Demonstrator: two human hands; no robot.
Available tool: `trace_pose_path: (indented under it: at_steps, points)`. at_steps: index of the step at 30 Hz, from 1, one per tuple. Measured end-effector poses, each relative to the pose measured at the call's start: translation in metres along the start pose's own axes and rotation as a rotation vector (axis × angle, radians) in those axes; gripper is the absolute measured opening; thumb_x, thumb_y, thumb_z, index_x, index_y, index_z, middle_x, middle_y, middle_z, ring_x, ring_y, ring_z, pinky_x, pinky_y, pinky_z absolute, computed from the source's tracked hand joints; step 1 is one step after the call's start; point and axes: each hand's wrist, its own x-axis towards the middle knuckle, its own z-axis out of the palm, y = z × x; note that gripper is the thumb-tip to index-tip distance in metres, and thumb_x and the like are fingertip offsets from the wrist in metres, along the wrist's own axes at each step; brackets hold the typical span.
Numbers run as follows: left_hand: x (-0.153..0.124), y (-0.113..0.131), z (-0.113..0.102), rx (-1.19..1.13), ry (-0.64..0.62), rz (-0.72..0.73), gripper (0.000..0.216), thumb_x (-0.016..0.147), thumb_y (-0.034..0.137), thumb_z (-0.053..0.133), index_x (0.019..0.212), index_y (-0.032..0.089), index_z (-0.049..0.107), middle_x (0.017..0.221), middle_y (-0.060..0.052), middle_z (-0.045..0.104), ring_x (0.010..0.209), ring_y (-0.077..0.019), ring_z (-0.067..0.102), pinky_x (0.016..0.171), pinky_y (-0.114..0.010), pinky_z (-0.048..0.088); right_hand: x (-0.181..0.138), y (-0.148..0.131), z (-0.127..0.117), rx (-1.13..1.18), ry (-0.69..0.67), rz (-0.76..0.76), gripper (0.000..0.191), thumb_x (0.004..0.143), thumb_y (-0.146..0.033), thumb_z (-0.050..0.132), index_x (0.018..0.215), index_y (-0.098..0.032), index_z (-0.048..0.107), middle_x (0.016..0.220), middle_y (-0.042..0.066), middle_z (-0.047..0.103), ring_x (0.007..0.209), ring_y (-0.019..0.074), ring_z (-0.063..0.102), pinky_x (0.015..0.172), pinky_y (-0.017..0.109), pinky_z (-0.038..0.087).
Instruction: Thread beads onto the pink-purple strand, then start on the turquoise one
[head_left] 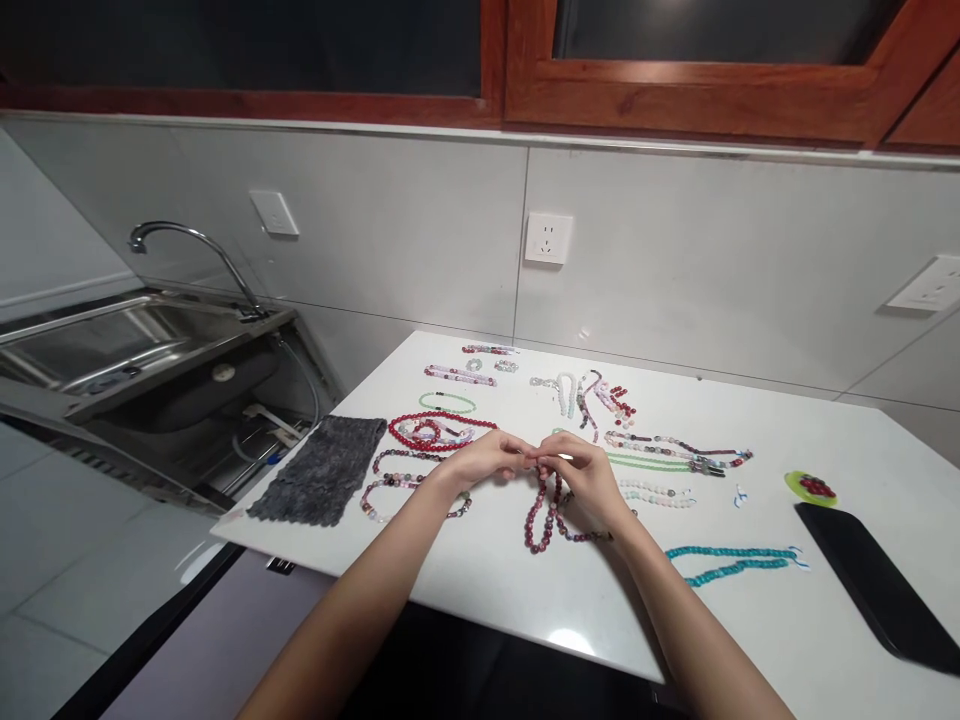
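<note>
My left hand and my right hand meet above the middle of the white table, fingers pinched together. Between them they hold the top of a dark red bead strand, which hangs down and rests on the table under my right hand. A red bead loop lies just beyond my left hand. Green and mixed-colour strands lie just past my right hand.
A grey felt cloth lies at the table's left edge. A teal strand, a black phone and a green dish of red beads sit to the right. A steel sink with a tap stands at the left.
</note>
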Motion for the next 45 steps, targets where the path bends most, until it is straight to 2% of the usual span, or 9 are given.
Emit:
trace_pose_path:
  at_steps: [8,11,13,15,18,24,31,37,45]
  points:
    - [-0.003,-0.004,-0.002,0.072,-0.085,-0.011,0.025,0.072,0.036,0.065,0.084,0.016,0.074,0.079,-0.007,0.067,0.064,-0.0118,0.049,0.055,-0.023,0.032,-0.001,0.002,0.002,0.131,-0.123,0.149,0.017,0.078,-0.031,0.064,0.087,-0.024,0.077,0.100,0.006,0.061,0.075,0.0165,0.061,0.061,0.029,0.049]
    - [-0.002,-0.007,-0.005,0.110,-0.112,-0.005,0.023,0.072,0.034,0.066,0.082,0.015,0.074,0.079,-0.007,0.067,0.065,-0.0124,0.049,0.056,-0.024,0.033,-0.001,0.001,0.003,0.147,-0.114,0.207,0.028,0.074,-0.027,0.068,0.102,-0.025,0.072,0.099,0.005,0.063,0.072,0.0154,0.062,0.064,0.030,0.051]
    - [0.000,-0.009,-0.007,0.124,-0.122,0.008,0.022,0.072,0.034,0.067,0.081,0.015,0.074,0.081,-0.007,0.067,0.067,-0.0133,0.050,0.059,-0.024,0.034,-0.001,0.001,0.004,0.146,-0.112,0.209,0.024,0.073,-0.024,0.068,0.096,-0.024,0.072,0.096,0.004,0.064,0.074,0.0162,0.063,0.067,0.030,0.051]
    - [0.001,-0.011,-0.009,0.129,-0.134,0.018,0.021,0.072,0.034,0.068,0.079,0.015,0.073,0.081,-0.006,0.066,0.070,-0.0141,0.052,0.062,-0.025,0.036,0.000,0.001,0.004,0.146,-0.133,0.197,0.010,0.074,-0.025,0.068,0.082,-0.021,0.073,0.091,0.004,0.064,0.077,0.0176,0.063,0.069,0.030,0.051]
    - [0.002,-0.011,-0.010,0.131,-0.147,0.026,0.019,0.071,0.032,0.068,0.076,0.015,0.072,0.080,-0.005,0.064,0.072,-0.0142,0.052,0.066,-0.025,0.037,-0.001,0.000,0.005,0.137,-0.169,0.191,0.007,0.076,-0.026,0.067,0.074,-0.020,0.070,0.086,0.005,0.064,0.078,0.0185,0.062,0.067,0.029,0.051]
    - [0.002,-0.011,-0.009,0.099,-0.106,0.042,0.021,0.072,0.034,0.068,0.074,0.013,0.070,0.078,-0.004,0.064,0.072,-0.0136,0.051,0.068,-0.025,0.037,-0.002,0.002,0.005,0.088,-0.165,0.168,0.010,0.082,-0.023,0.057,0.078,-0.019,0.066,0.084,0.003,0.062,0.067,0.0144,0.061,0.065,0.029,0.050]
    - [0.003,-0.012,-0.008,0.069,-0.076,0.017,0.030,0.072,0.042,0.070,0.079,0.012,0.072,0.080,-0.005,0.064,0.068,-0.0122,0.049,0.062,-0.024,0.035,-0.002,0.010,0.003,-0.170,-0.077,0.029,0.014,0.083,-0.018,0.052,0.078,-0.020,0.064,0.082,0.003,0.062,0.076,0.0164,0.059,0.071,0.030,0.046]
    - [0.003,-0.008,-0.004,-0.036,-0.048,0.026,0.034,0.067,0.044,0.075,0.079,0.012,0.074,0.081,-0.007,0.066,0.067,-0.0117,0.050,0.060,-0.024,0.036,-0.002,0.009,0.003,-0.223,-0.069,-0.019,0.014,0.085,-0.017,0.050,0.079,-0.020,0.063,0.082,0.002,0.062,0.076,0.0164,0.057,0.071,0.030,0.044]
    - [0.004,-0.011,-0.002,-0.245,0.015,-0.099,0.031,0.063,0.038,0.079,0.083,0.014,0.074,0.070,-0.002,0.057,0.054,-0.0055,0.035,0.047,-0.022,0.017,-0.002,0.008,0.003,-0.227,0.006,-0.101,0.014,0.088,-0.015,0.049,0.081,-0.020,0.059,0.086,0.003,0.059,0.082,0.0169,0.056,0.074,0.030,0.043]
